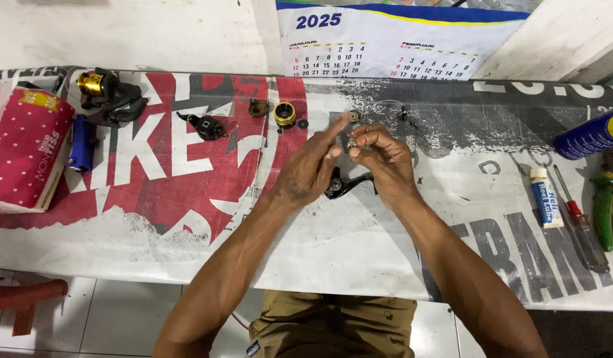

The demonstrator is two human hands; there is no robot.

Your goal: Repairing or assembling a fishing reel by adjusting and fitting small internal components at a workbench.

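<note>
Black reel handle (pixel 343 184) beneath both hands' grips, pinching a tiny part (pixel 352 142).

From my remote feed, both hands meet over the middle of the bench (pixel 359 245), the left hand (pixel 309 169) just beside the right hand (pixel 379 159), a reel handle (pixel 346 183) lying under them. The spool (pixel 284 113) sits behind and left; a tube (pixel 544 197) and screwdriver (pixel 580 227) lie well to the right.
</note>
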